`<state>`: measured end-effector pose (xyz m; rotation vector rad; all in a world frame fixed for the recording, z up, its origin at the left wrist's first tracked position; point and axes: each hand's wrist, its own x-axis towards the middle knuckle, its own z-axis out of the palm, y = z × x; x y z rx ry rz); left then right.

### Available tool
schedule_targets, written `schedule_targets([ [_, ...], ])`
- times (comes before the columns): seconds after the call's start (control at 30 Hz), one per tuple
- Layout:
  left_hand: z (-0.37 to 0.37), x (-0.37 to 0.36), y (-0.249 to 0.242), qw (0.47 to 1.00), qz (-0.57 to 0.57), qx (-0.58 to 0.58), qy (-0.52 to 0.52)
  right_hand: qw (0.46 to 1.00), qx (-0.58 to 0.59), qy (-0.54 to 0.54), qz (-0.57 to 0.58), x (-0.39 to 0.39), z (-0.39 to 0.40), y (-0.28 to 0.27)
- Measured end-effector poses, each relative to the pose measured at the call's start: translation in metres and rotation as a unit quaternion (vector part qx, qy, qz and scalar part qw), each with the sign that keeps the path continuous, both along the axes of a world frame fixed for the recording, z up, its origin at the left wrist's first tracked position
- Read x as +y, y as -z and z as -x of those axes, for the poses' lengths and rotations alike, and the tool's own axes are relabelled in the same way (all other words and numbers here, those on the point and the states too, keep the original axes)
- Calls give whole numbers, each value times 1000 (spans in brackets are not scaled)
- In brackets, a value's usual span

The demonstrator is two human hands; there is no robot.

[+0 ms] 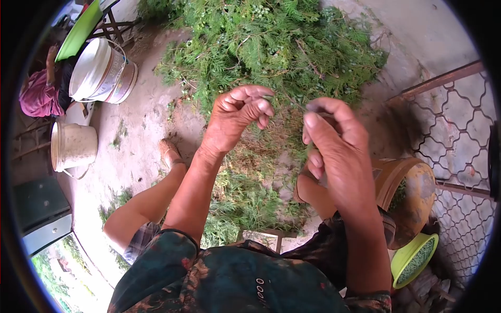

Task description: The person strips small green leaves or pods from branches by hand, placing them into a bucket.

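My left hand [236,116] is raised before my body with thumb and forefinger pinched together; a small green bit [267,97] shows at the fingertips, too small to name for sure. To its right, my right hand [338,134] pinches the end of a thin twig [296,104] between thumb and forefinger. The twig points towards the left hand. Beyond both hands lies a big heap of green conifer branches [271,47] with small pale green cones among the foliage. Loose sprigs [235,201] cover the ground below my hands, between my legs.
At my right, a tipped yellowish bucket [417,185] holds green bits, beside a lime-green basin [395,271] of small green cones. White bucket [125,83] and cream bucket [86,146] stand left. A person [42,94] sits by a green basin [78,34]. A metal lattice [449,125] borders the right.
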<state>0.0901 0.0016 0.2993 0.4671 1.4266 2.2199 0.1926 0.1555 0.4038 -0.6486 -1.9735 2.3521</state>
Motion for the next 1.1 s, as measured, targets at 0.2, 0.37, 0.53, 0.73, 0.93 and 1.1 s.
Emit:
schedule_targets([
  [0.2,-27,15,-64,994,65,20,81,997,38,-55,-33,5,2,10],
  [0.37,-31,18,-70,993,51,43,97,997,69,-15,-29,1,2,3],
  [0.53,-7,1,-7,992,106,31,64,966,103,46,231,18,-3,-9],
  [0.73,1,-19,159,735,506,210,399,901,58,136,409,35,-7,-19],
  [0.93,16,25,230,696,668,213,155,873,143,-19,465,53,-10,-2],
  [1.1,-26,21,260,550,761,280,200,874,113,-14,472,64,-10,1],
])
